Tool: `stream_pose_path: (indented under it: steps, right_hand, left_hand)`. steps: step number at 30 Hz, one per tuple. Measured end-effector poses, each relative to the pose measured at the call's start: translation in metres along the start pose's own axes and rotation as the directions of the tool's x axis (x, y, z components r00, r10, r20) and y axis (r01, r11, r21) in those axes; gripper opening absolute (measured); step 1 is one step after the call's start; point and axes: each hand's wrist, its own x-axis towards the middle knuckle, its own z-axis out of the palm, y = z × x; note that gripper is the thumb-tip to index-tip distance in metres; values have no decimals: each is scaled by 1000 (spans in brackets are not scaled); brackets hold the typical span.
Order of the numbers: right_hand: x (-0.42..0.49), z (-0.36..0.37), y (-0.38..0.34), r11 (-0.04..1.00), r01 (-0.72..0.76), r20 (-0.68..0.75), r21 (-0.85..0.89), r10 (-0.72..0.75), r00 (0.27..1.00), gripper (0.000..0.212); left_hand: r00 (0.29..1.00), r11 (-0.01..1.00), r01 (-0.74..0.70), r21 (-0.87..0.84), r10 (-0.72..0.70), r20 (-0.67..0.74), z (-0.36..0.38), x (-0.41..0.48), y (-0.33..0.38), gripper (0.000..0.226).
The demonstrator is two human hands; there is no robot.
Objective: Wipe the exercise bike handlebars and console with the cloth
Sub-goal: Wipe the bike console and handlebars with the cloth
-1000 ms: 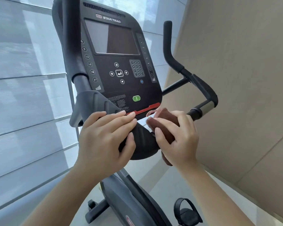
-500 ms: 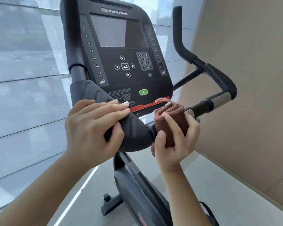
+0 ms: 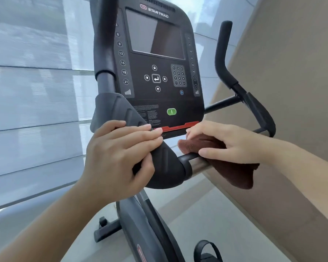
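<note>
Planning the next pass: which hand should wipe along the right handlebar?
Right. The right hand holds the cloth on the handlebar; the left hand grips the black pad, without cloth.

The console (image 3: pixel 155 72) stands above the handlebar hub (image 3: pixel 169 167); the left grip (image 3: pixel 117 159) lies on the hub; right of it, the cloth (image 3: pixel 235 174) drapes over the handlebar tube (image 3: pixel 199 165) under the right grip (image 3: pixel 227 144).

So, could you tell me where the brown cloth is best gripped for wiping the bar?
Probably its bunched middle, from above: the cloth drapes over the bar there, under the right hand, while its loose tail hangs slack below.
</note>
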Motion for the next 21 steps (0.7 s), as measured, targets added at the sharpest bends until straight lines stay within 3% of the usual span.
stream_pose_path:
  steps: [2, 10, 16, 21]
  right_hand:
    - [2, -10, 5, 1000, 25, 112, 2, -25, 993, 34]
    - [35, 0, -11, 969, 221, 257, 110, -242, 935, 45]
    - [36, -22, 12, 970, 13, 489, 241, -133, 862, 41]
    - [49, -3, -2, 949, 120, 407, 291, -237, 882, 43]
  left_hand:
    - [1000, 1000, -1, -12, 1, -18, 1, 0, -1, 33]
    - [999, 1000, -11, -23, 10, -34, 2, 0, -4, 33]
    - [1000, 1000, -1, -28, 1, -1, 0, 0, -4, 33]
    - [1000, 1000, 4, -22, -4, -5, 1, 0, -1, 34]
